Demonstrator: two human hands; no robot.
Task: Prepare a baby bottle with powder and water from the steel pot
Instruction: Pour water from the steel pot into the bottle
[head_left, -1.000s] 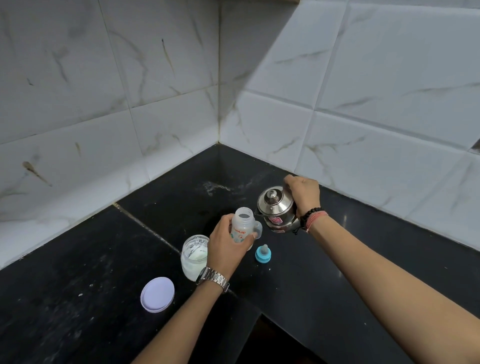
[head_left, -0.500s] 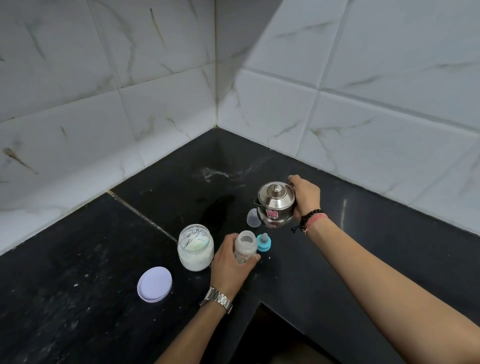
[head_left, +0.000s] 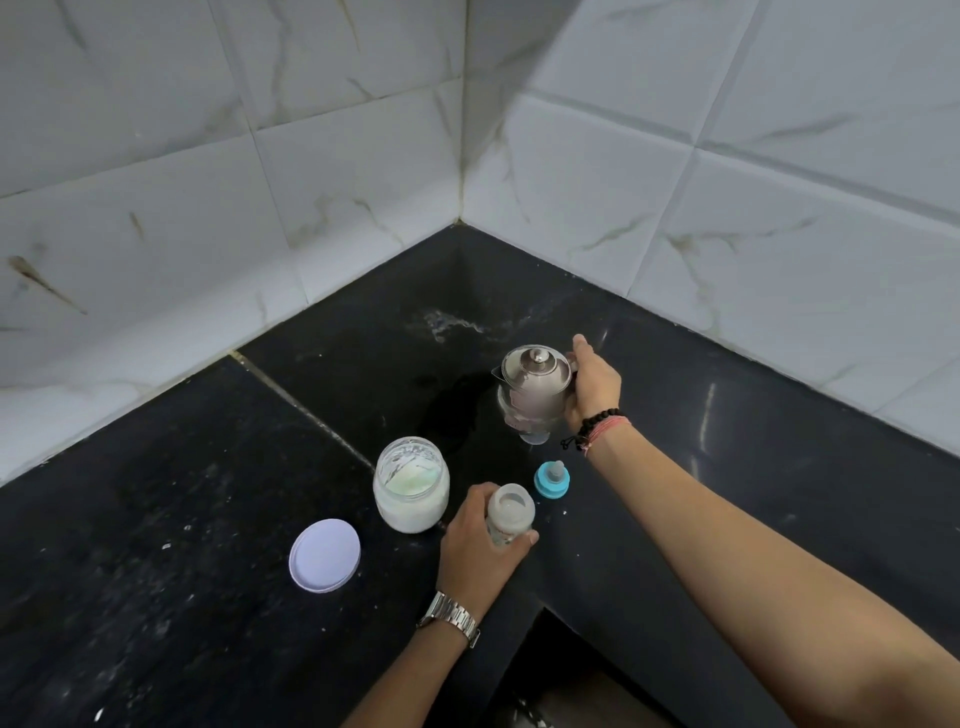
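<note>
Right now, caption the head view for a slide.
Left hand grips open baby bottle; right hand holds steel pot.

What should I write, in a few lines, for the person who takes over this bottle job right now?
Left hand grips the open clear plastic baby bottle, upright on the black stone counter.
Right hand holds the lidded steel pot by its side.
Open glass jar of white powder stands left of the bottle; its round white lid lies farther left.
Blue teat cap lies off the bottle.
Bottle contents: cannot tell.
Left: confirm powder and water, screw on the teat cap.
</note>
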